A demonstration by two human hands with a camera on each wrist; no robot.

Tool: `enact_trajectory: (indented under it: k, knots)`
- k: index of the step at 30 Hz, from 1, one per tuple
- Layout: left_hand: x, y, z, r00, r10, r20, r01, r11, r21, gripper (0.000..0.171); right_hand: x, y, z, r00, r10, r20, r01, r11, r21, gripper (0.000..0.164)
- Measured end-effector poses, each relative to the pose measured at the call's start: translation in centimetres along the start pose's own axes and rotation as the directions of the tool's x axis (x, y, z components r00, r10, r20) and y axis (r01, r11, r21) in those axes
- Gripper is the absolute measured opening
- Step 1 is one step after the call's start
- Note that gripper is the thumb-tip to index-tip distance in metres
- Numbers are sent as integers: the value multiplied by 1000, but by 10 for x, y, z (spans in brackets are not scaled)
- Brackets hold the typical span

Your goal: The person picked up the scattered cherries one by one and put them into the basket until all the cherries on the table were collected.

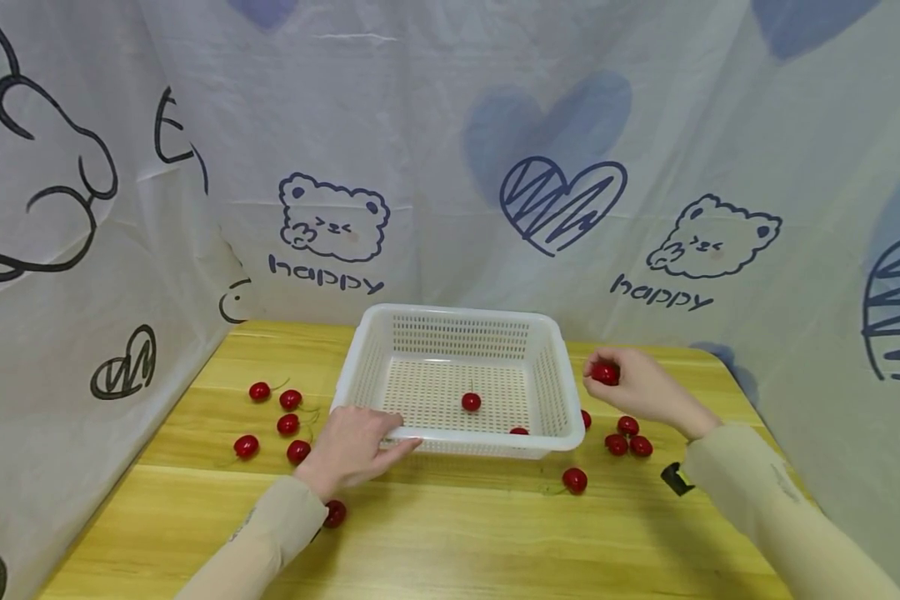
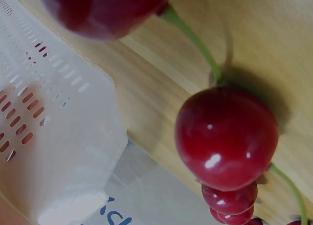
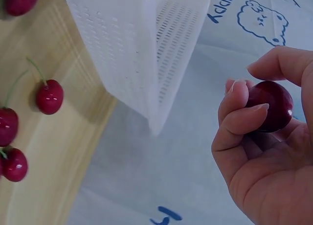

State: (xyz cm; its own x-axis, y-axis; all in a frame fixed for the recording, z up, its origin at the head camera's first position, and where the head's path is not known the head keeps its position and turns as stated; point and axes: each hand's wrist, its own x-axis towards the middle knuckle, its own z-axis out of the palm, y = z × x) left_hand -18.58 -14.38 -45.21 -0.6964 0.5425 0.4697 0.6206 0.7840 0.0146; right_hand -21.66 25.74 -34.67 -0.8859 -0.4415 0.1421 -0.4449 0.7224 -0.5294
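A white plastic basket [image 1: 457, 434] with slotted walls stands on the wooden table, with two cherries inside, one a whole cherry [image 1: 471, 402] near the middle of its floor. My left hand [image 1: 356, 446] grips the basket's near left corner, and skin shows through the slots in the left wrist view. Raised beyond the basket's right side, my right hand [image 1: 637, 387] holds a dark red cherry [image 3: 275, 106] between curled fingers and thumb. Close to the left wrist camera lies another cherry [image 2: 227, 137] with a green stem.
Several cherries with stems, among them one cherry [image 1: 247, 447], lie left of the basket. More, including a cherry [image 1: 641, 446], lie at its right, and a single cherry [image 1: 574, 480] sits in front. A printed cloth [image 1: 435, 217] hangs behind the table [image 1: 450, 533].
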Motion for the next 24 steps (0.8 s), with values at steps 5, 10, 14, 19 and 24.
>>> enact_trajectory:
  k: [5, 10, 14, 19, 24]
  knots:
    - [-1, -1, 2, 1000, 3, -10, -3, 1000, 8, 40, 17, -9, 1, 1000, -27, -2, 27, 999, -38, 6]
    - [-1, -1, 2, 1000, 3, -11, -3, 1000, 1, 40, 34, -20, 1, 999, -43, -8, 43, 998, -52, 7]
    - [0, 0, 1, 1000, 4, -13, -4, 1000, -2, 40, 45, -29, 2, 999, -52, 1, 52, 997, -64, 7]
    - [0, 0, 2, 1000, 4, -11, -4, 1000, 5, 40, 60, -39, 3, 997, -76, -1, 75, 994, -76, 6]
    - [0, 0, 0, 1000, 0, 6, 0, 1000, 12, 40, 74, -46, 6, 996, -93, 1, 93, 993, -70, 6]
